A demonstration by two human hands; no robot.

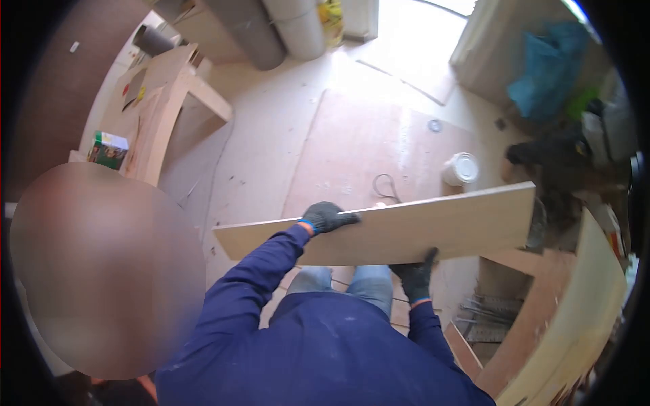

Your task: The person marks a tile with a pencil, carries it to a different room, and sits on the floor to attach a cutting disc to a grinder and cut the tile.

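Observation:
A long, light-coloured wooden board (433,227) is held across the front of my body, its right end a little higher in view than its left. My left hand (328,218), in a dark glove with a blue cuff edge, grips the far long edge, thumb lying on the face. At the near edge, right of the middle, my right hand (416,274) holds the board with its gloved thumb on the face. The fingers of both hands are mostly hidden behind the board.
A wooden bench (162,101) with a green box (108,149) stands at left; another person is close on my left. A white bucket (462,169) and a cable loop (384,186) lie beyond the board. Wooden panels (569,304) lean at right beside metal pieces (484,318).

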